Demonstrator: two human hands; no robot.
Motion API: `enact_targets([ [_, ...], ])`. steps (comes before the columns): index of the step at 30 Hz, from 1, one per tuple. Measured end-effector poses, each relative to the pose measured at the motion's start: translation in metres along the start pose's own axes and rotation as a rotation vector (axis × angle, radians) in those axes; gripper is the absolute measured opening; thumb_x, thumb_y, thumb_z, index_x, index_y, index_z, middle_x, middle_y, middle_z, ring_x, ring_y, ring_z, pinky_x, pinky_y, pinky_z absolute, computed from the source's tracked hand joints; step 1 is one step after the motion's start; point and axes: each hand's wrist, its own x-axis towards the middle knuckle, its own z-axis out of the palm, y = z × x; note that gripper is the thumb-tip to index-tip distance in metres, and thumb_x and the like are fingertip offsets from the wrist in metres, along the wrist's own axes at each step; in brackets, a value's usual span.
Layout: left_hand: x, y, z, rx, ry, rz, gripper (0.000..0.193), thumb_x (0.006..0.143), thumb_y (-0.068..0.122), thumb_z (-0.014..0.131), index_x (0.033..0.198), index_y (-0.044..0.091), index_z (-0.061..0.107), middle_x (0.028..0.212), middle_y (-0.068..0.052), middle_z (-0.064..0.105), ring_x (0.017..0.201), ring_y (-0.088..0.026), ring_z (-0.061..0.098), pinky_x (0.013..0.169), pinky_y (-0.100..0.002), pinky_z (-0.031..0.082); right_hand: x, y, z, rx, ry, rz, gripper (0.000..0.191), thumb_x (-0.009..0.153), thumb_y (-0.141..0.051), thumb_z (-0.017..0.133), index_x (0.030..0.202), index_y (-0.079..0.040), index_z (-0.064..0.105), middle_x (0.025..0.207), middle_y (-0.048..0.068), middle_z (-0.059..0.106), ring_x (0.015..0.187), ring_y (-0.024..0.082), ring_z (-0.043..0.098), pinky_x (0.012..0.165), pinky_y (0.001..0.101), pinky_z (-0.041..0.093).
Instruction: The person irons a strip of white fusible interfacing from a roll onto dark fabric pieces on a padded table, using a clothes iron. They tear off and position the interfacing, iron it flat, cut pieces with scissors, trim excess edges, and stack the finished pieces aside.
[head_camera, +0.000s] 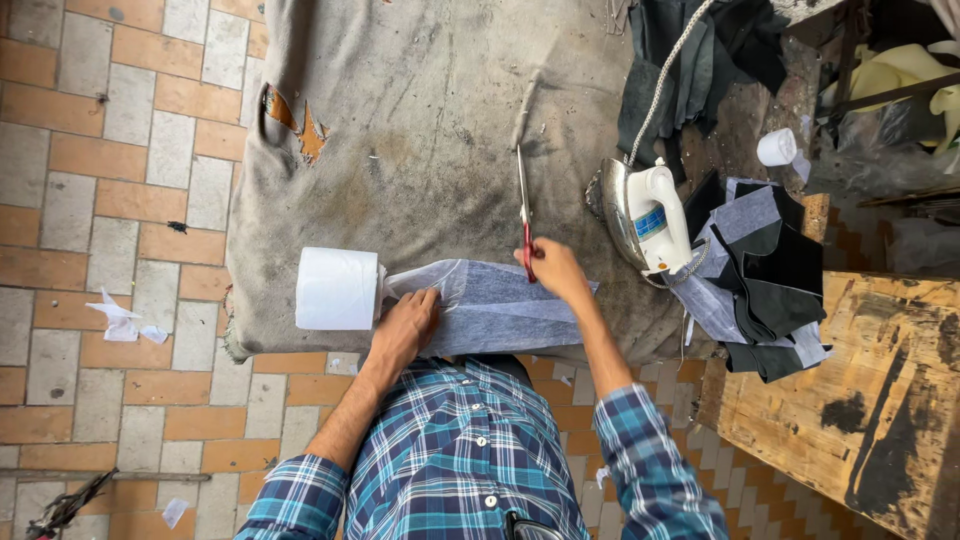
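A white roll of thin fabric (337, 288) lies on a worn grey padded table (400, 130), with a strip (510, 305) unrolled to the right along the near edge. My left hand (405, 325) presses flat on the strip just right of the roll. My right hand (553, 268) grips the red handles of a pair of scissors (523, 205), whose long blades point away from me across the table. The scissors sit at the strip's far edge.
An upright white and metal iron (645, 215) with a braided cord stands right of the scissors. Dark and grey fabric pieces (765, 275) are piled beside it. A small white roll (776, 147) and a wooden bench (880, 390) lie to the right. Tiled floor shows on the left.
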Motion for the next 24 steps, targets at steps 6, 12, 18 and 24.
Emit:
enact_targets([
  [6,-0.007,0.002,-0.002,0.062,-0.024,0.024,0.031,0.092,0.009,0.064,0.121,0.002,0.055,0.104,-0.012,0.064,0.099,-0.030,0.063,0.083,-0.040,0.056,-0.055,0.069,0.021,0.327,-0.153,0.085,0.033,0.094,-0.035,0.074,0.081,-0.006,0.066,0.065,0.002,0.065,0.057,0.009,0.062,0.054,0.0252,0.048],
  [12,-0.008,0.003,-0.008,0.223,0.096,0.060,0.052,0.079,-0.004,0.059,0.131,0.002,0.055,0.121,-0.014,0.057,0.100,-0.027,0.061,0.084,-0.034,0.057,-0.127,0.118,0.043,0.464,-0.435,0.189,0.044,0.094,-0.054,0.058,0.083,-0.012,0.064,0.057,0.000,0.061,0.045,0.010,0.058,0.040,0.0262,0.042],
  [18,0.001,-0.001,-0.006,0.167,-0.039,0.031,0.041,0.089,0.006,0.061,0.129,0.004,0.056,0.117,-0.012,0.054,0.100,-0.028,0.059,0.082,-0.040,0.055,-0.170,0.153,0.048,0.673,-0.821,0.331,0.059,0.097,-0.065,0.052,0.091,-0.007,0.060,0.078,0.001,0.055,0.069,0.013,0.057,0.068,0.0282,0.049],
  [24,0.003,-0.008,-0.001,0.084,-0.031,0.145,0.033,0.091,0.010,0.064,0.122,0.003,0.059,0.117,-0.011,0.055,0.097,-0.028,0.059,0.081,-0.040,0.054,-0.189,0.163,0.113,0.920,-0.776,0.234,0.062,0.096,-0.069,0.053,0.096,-0.007,0.060,0.082,0.001,0.053,0.077,0.011,0.054,0.073,0.0286,0.049],
])
